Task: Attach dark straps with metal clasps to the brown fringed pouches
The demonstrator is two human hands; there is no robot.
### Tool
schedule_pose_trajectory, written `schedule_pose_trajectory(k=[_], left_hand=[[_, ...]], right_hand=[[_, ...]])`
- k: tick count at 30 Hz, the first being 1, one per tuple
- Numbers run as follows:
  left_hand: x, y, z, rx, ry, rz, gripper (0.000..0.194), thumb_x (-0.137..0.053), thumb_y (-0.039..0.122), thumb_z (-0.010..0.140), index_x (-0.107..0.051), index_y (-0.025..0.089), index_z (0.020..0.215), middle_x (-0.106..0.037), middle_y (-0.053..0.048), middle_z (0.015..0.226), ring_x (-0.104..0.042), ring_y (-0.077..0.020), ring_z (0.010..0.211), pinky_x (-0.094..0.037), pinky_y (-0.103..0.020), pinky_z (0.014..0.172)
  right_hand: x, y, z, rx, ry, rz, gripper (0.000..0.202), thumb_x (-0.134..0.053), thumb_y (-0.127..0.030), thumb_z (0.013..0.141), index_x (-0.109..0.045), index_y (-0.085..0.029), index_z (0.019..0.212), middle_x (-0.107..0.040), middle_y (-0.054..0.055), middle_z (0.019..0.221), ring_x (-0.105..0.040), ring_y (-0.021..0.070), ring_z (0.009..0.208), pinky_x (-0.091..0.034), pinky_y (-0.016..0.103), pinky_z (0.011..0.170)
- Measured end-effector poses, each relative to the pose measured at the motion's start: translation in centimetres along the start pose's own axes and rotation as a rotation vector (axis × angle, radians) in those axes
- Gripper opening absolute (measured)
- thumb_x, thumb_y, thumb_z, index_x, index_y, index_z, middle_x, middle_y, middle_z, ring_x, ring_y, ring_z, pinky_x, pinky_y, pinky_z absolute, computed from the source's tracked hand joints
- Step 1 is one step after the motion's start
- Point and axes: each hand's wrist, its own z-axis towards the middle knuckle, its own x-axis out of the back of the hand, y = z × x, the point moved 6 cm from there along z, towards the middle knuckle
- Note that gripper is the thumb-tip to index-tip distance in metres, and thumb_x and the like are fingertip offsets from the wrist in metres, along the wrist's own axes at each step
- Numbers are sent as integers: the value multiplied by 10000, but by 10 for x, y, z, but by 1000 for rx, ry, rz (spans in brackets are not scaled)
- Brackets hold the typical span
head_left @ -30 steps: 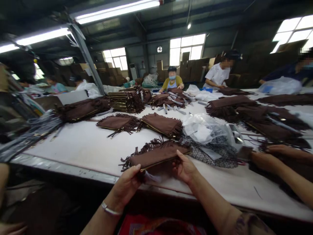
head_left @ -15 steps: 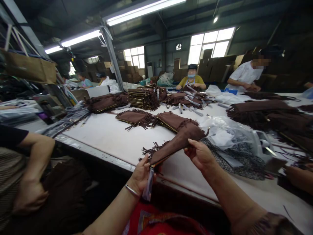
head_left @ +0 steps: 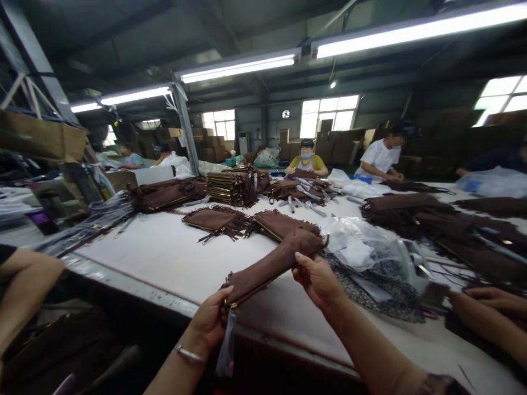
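A dark brown zip pouch [head_left: 263, 267] with a gold zipper is held out at a slant over the table's front edge. My left hand [head_left: 208, 321], with a bangle on its wrist, is closed around the near end of the pouch. From that end hangs the zip pull in a clear plastic wrap [head_left: 225, 348]. My right hand [head_left: 319, 277] pinches the zipper-side edge near the far end, thumb on top. Just beyond, another brown fringed pouch [head_left: 275, 224] lies on the table, partly covered by the held one. A further fringed pouch [head_left: 214, 218] lies to its left.
A stack of brown pouches [head_left: 230, 189] stands farther back on the white table [head_left: 156, 241]. Right of my hands are clear plastic bags [head_left: 362, 241] on speckled cloth [head_left: 391, 302]. Co-workers' arms show close by, at left [head_left: 27, 282] and right [head_left: 489, 315]. More brown pieces [head_left: 411, 211] lie right.
The view has tilted up and turned slightly right. The held pouch is turned so its fringe no longer shows beside it. Both hands keep their grip on it.
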Motion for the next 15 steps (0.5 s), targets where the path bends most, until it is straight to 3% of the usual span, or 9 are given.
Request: schedule_pose_trajectory(k=[4,7,11,15], left_hand=[[5,16,-7,-157,74,18,104,-584,38,747,-629,85,828,-721,-77,693,-682,-188,587,-567,-284,579],[2,19,-16,-218,50,-46,220,-578,47,755,-643,110,956,-749,-86,846,-713,-223,720,-586,-339,671],[-7,-5,-27,-87,6,-31,362,-658,141,757,-617,70,1109,-744,-143,899,-709,-293,847,-575,-411,773],[-14,-20,-43,-42,2,-26,502,-726,199,713,-592,51,1174,-739,-165,902,-689,-342,912,-562,-438,795]], right_hand=[[-2,10,-4,6,-63,16,359,-797,-272,647,-573,-180,912,-640,-28,747,-535,60,514,-420,181,456],[-4,13,-7,2,-107,32,411,-804,-258,633,-574,-174,963,-640,-16,801,-525,62,542,-416,192,474],[6,24,-6,-58,-117,24,429,-812,-258,620,-572,-161,962,-630,-13,805,-518,63,550,-404,192,474],[28,48,-3,-145,-120,-45,385,-786,-333,675,-562,-153,931,-565,-48,629,-477,51,464,-352,176,439]])
